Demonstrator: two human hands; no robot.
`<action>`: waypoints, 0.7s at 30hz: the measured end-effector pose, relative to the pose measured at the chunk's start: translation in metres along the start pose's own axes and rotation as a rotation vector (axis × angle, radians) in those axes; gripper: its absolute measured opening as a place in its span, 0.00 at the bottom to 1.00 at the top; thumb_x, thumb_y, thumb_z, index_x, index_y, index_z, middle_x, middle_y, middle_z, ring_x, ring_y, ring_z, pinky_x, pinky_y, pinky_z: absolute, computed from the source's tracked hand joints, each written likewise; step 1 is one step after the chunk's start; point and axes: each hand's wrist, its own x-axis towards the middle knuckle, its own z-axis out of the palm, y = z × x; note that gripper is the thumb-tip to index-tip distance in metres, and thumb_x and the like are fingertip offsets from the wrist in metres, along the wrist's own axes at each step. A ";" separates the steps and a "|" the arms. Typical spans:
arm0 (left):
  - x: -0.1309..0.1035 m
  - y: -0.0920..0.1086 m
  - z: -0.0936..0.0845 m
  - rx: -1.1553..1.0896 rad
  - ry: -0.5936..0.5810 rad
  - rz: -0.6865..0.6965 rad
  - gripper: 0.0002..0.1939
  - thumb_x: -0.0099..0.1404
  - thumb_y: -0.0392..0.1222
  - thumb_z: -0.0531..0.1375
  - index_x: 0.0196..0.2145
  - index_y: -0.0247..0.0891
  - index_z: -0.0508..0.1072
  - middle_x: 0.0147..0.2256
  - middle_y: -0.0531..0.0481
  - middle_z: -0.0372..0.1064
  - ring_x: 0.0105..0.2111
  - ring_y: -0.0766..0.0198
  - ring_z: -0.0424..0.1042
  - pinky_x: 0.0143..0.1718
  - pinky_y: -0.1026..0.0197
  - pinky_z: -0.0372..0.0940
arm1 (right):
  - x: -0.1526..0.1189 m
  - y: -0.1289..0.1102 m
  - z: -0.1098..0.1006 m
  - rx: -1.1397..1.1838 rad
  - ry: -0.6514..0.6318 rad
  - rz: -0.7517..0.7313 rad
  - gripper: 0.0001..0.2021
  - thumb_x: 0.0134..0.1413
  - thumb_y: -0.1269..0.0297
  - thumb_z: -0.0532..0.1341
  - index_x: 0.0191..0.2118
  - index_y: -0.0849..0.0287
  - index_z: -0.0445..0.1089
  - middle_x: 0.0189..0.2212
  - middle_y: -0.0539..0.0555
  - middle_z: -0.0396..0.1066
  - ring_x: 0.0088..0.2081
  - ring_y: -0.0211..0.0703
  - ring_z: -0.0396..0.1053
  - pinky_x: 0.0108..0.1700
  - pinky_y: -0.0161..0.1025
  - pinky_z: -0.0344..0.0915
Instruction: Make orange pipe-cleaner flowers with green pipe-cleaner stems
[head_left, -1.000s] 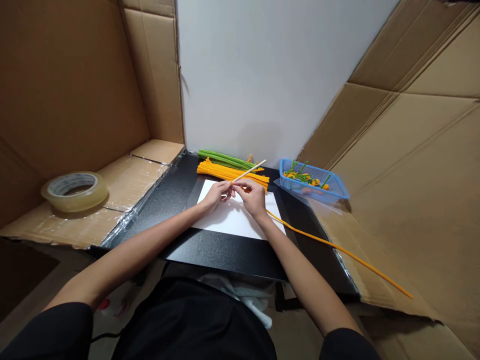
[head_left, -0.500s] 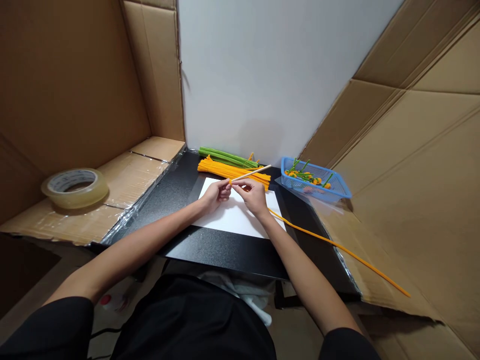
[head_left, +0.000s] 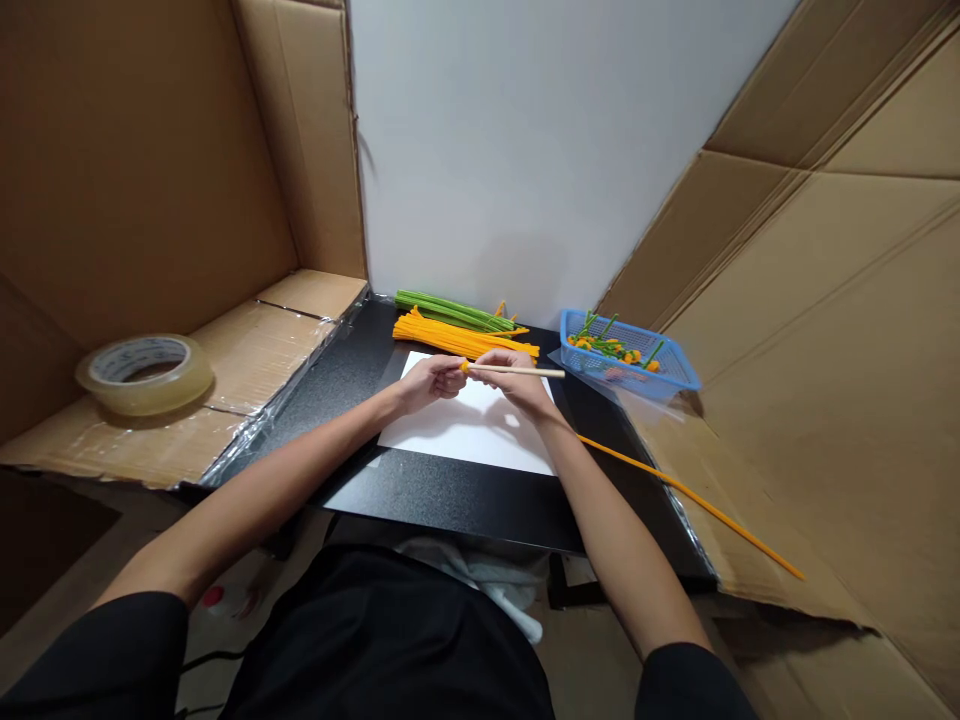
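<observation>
Beneath the fingers spreads a black tabletop (head_left: 420, 505), with a flat sheet of white paper (head_left: 450, 440) directly under them. Beyond the fingers, to the right, sits a blue plastic mesh basket (head_left: 637, 383); just past them lies a bundle of fuzzy orange stems (head_left: 424, 333), and behind it a bundle of fuzzy green stems (head_left: 450, 308). The left hand (head_left: 424, 388) has its fingertips pinched together on a small orange fuzzy coil (head_left: 465, 367). The right hand (head_left: 529, 393) has fingers bent beside it; what they clamp I cannot tell. A long fuzzy orange strand (head_left: 690, 494) trails right of the fingers, its near end hidden. A thin pale stick (head_left: 536, 372) points rightward from the coil, across the right fingers. Winding seems in hand; the next turn would need a firm left pinch and a taut strand.
</observation>
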 end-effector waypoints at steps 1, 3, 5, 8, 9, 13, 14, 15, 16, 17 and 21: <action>-0.001 0.002 -0.001 0.024 -0.023 -0.003 0.23 0.64 0.43 0.59 0.17 0.38 0.54 0.18 0.59 0.41 0.17 0.73 0.42 0.19 0.68 0.42 | 0.000 -0.003 -0.004 -0.042 -0.028 0.001 0.16 0.39 0.52 0.74 0.27 0.60 0.78 0.23 0.51 0.74 0.25 0.37 0.65 0.28 0.35 0.59; -0.003 0.007 -0.004 0.143 -0.066 0.018 0.22 0.62 0.43 0.62 0.17 0.37 0.56 0.18 0.58 0.43 0.18 0.73 0.43 0.20 0.67 0.41 | -0.001 -0.008 -0.012 -0.152 -0.104 0.009 0.16 0.40 0.51 0.73 0.27 0.61 0.78 0.23 0.52 0.75 0.26 0.38 0.66 0.29 0.36 0.59; -0.004 0.010 -0.006 0.376 -0.122 0.048 0.20 0.61 0.45 0.61 0.17 0.37 0.59 0.18 0.57 0.46 0.19 0.71 0.45 0.21 0.65 0.41 | -0.001 -0.011 -0.020 -0.272 -0.199 0.015 0.16 0.42 0.50 0.72 0.28 0.61 0.80 0.25 0.53 0.76 0.27 0.40 0.68 0.31 0.37 0.61; -0.004 0.013 -0.007 0.743 -0.184 0.081 0.18 0.63 0.47 0.57 0.19 0.36 0.63 0.19 0.56 0.51 0.21 0.69 0.48 0.24 0.63 0.44 | -0.001 -0.014 -0.026 -0.385 -0.292 0.006 0.16 0.46 0.51 0.70 0.29 0.62 0.80 0.25 0.54 0.77 0.28 0.41 0.70 0.33 0.37 0.62; -0.004 0.013 -0.006 0.838 -0.187 0.093 0.19 0.64 0.48 0.56 0.20 0.36 0.63 0.19 0.56 0.52 0.21 0.69 0.49 0.25 0.62 0.45 | -0.002 -0.015 -0.027 -0.426 -0.298 -0.005 0.16 0.47 0.51 0.69 0.29 0.62 0.80 0.26 0.55 0.78 0.28 0.41 0.70 0.33 0.37 0.61; -0.004 0.015 -0.003 1.154 -0.095 0.183 0.21 0.67 0.49 0.52 0.21 0.36 0.65 0.20 0.54 0.57 0.23 0.67 0.54 0.28 0.61 0.47 | -0.006 -0.022 -0.019 -0.686 -0.184 -0.101 0.10 0.52 0.59 0.67 0.29 0.62 0.80 0.26 0.55 0.78 0.28 0.41 0.70 0.32 0.37 0.60; -0.005 0.015 -0.002 1.221 -0.050 0.210 0.21 0.68 0.49 0.51 0.21 0.36 0.66 0.21 0.53 0.59 0.23 0.66 0.56 0.28 0.61 0.47 | -0.007 -0.024 -0.016 -0.741 -0.136 -0.127 0.09 0.53 0.62 0.66 0.30 0.61 0.80 0.26 0.55 0.78 0.28 0.41 0.70 0.33 0.37 0.60; -0.005 0.014 0.000 1.285 0.005 0.236 0.21 0.69 0.49 0.50 0.22 0.36 0.67 0.22 0.52 0.62 0.24 0.65 0.58 0.29 0.60 0.47 | -0.009 -0.026 -0.012 -0.780 -0.085 -0.149 0.08 0.54 0.65 0.65 0.30 0.62 0.80 0.27 0.56 0.79 0.29 0.42 0.71 0.34 0.38 0.61; -0.006 0.013 0.001 1.345 0.072 0.258 0.21 0.70 0.49 0.49 0.24 0.36 0.68 0.23 0.51 0.64 0.25 0.64 0.59 0.29 0.60 0.46 | -0.010 -0.028 -0.007 -0.805 -0.034 -0.165 0.07 0.55 0.67 0.64 0.30 0.62 0.81 0.28 0.56 0.79 0.30 0.43 0.72 0.35 0.38 0.62; -0.006 0.011 0.003 1.394 0.155 0.273 0.21 0.71 0.49 0.49 0.25 0.37 0.69 0.24 0.50 0.65 0.25 0.63 0.60 0.29 0.60 0.46 | -0.011 -0.028 -0.003 -0.820 0.016 -0.176 0.08 0.55 0.68 0.64 0.31 0.62 0.81 0.29 0.57 0.80 0.31 0.44 0.73 0.36 0.39 0.63; -0.005 -0.003 0.010 1.385 0.464 0.297 0.20 0.72 0.48 0.48 0.27 0.38 0.70 0.26 0.48 0.69 0.28 0.60 0.63 0.29 0.59 0.46 | -0.016 -0.020 0.019 -0.797 0.212 -0.214 0.08 0.55 0.69 0.63 0.32 0.62 0.81 0.32 0.59 0.80 0.33 0.48 0.76 0.39 0.41 0.66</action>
